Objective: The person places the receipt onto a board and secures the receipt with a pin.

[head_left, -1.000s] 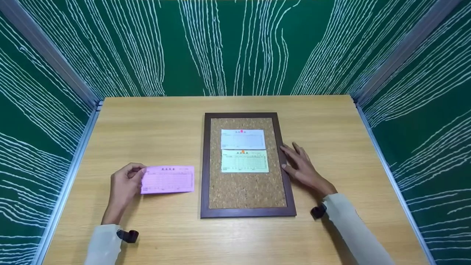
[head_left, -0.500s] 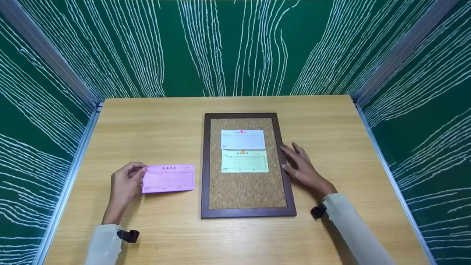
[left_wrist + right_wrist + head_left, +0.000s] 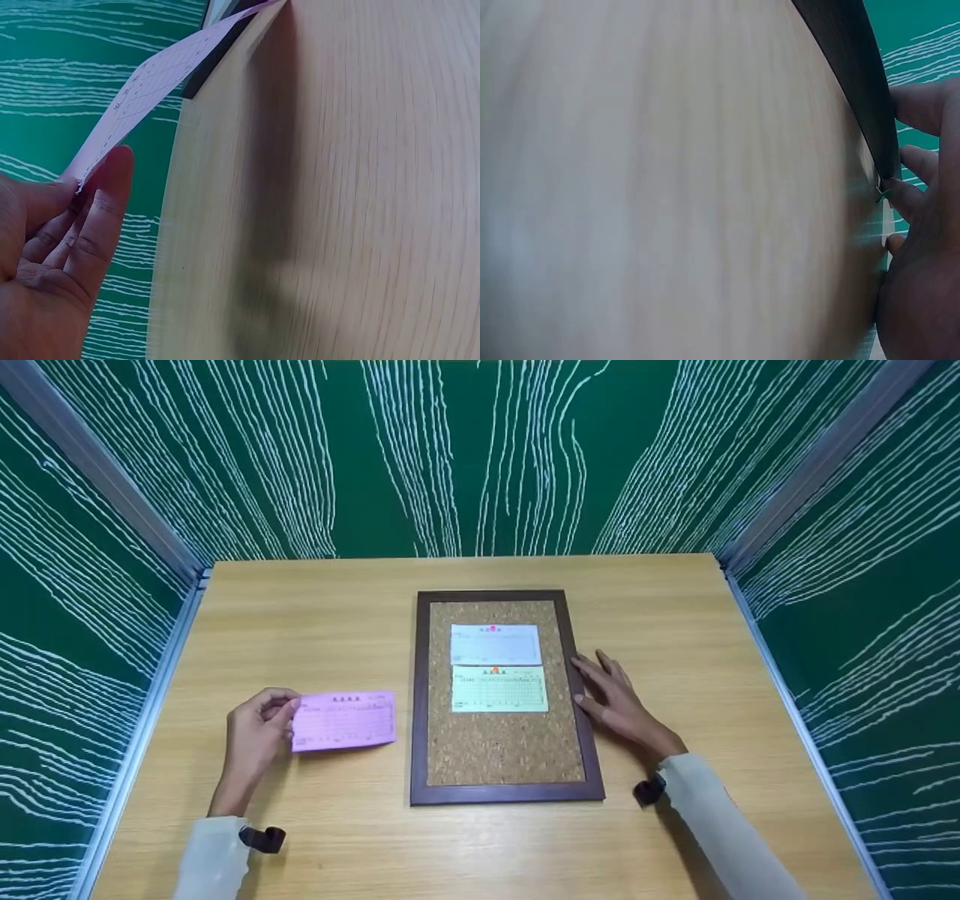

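Note:
My left hand (image 3: 259, 735) pinches a pink printed paper slip (image 3: 343, 721) by its left edge, thumb and fingers together. In the left wrist view the slip (image 3: 150, 79) curves up away from the fingers, raised over the table with a shadow below. A brown-framed cork board (image 3: 480, 750) lies to the right of the slip, apart from it in the head view. Two slips are on the cork: a pale lilac one (image 3: 495, 646) with a pink pin (image 3: 493, 628), and a light green one (image 3: 499, 691) with an orange pin (image 3: 495, 670). My right hand (image 3: 622, 705) rests its fingertips against the board's right side.
The board lies on a light wooden table (image 3: 315, 825). Green walls (image 3: 510, 457) with white wavy lines stand behind and at both sides, with metal posts at the corners. Small black devices (image 3: 262, 840) sit on both wrists.
The left hand has shifted the pink slip slightly upward, away from me, still pinching its left edge. The right hand and the board have stayed in place.

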Motion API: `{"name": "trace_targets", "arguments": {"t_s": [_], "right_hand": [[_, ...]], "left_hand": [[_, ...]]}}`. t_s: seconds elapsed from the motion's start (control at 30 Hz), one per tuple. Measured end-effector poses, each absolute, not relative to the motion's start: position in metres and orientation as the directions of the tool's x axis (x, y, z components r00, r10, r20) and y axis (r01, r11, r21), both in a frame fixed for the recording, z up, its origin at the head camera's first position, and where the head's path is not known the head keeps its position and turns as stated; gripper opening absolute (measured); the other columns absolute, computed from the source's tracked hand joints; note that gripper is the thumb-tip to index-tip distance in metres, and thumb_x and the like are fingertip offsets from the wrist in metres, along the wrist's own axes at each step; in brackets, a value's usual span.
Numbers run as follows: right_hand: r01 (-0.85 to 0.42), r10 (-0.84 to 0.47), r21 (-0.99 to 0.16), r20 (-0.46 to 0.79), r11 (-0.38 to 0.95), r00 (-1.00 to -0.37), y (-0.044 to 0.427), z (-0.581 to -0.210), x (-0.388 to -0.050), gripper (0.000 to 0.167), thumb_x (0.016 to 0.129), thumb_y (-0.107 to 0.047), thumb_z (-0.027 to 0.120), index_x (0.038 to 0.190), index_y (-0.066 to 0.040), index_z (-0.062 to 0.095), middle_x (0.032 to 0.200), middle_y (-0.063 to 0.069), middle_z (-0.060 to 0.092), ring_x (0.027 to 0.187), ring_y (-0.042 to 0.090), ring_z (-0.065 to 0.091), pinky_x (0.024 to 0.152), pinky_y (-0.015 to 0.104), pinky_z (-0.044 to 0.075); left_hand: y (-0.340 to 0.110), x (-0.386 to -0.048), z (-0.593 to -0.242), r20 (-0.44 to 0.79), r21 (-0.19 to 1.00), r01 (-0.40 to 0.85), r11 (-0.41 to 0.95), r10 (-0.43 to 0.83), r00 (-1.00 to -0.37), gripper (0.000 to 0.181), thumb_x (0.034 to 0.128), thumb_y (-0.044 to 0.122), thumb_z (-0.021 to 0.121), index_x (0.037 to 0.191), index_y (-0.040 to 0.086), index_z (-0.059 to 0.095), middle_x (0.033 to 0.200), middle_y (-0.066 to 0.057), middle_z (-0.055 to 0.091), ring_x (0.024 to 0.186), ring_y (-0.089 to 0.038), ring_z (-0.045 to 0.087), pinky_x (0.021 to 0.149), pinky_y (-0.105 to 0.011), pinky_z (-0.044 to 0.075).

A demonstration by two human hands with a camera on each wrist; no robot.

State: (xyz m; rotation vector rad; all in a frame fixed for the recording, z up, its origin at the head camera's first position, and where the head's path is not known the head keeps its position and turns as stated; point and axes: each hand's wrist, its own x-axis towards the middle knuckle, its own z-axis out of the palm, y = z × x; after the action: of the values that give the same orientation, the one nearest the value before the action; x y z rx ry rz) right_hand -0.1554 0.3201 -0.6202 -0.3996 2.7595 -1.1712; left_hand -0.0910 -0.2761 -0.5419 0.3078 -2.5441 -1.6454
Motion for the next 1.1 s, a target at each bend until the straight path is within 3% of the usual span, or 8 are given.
{"name": "trace_targets", "arguments": {"t_s": [0.23,0.47,1.1], "right_hand": [[-0.202,-0.290,-0.724,0.003,0.660,-0.957,0.321,-0.622,-0.155,0.069,0.108,-0.031,0.069,0.171,-0.016,0.042,0.182,0.020,0.021,0.167,0.052,0.004,0.125,0.083,0.005],[-0.222,-0.303,-0.725,0.019,0.652,-0.953,0.321,-0.622,-0.157,0.068,0.108,-0.029,0.069,0.170,-0.015,0.044,0.179,0.015,0.032,0.169,0.047,0.004,0.128,0.078,0.000],[-0.185,-0.282,-0.729,-0.011,0.659,-0.959,0.320,-0.619,-0.156,0.069,0.109,-0.029,0.070,0.171,-0.017,0.042,0.182,0.017,0.023,0.168,0.051,0.002,0.126,0.082,0.002]], "left_hand": [[-0.274,-0.092,-0.543,-0.029,0.919,-0.113,0.378,-0.220,-0.975,0.013,0.1063,0.001,0.071,0.117,-0.005,0.076,0.103,-0.018,0.075,0.077,-0.010,0.070,0.061,-0.023,0.061],[-0.274,-0.093,-0.541,0.001,0.920,-0.079,0.385,-0.203,-0.979,0.015,0.1066,0.002,0.071,0.118,-0.005,0.076,0.108,-0.021,0.076,0.078,-0.009,0.070,0.061,-0.022,0.061],[-0.266,-0.094,-0.532,0.021,0.921,-0.068,0.383,-0.222,-0.975,0.013,0.1071,0.004,0.071,0.117,-0.004,0.076,0.107,-0.020,0.077,0.079,-0.009,0.072,0.062,-0.024,0.062]]}}
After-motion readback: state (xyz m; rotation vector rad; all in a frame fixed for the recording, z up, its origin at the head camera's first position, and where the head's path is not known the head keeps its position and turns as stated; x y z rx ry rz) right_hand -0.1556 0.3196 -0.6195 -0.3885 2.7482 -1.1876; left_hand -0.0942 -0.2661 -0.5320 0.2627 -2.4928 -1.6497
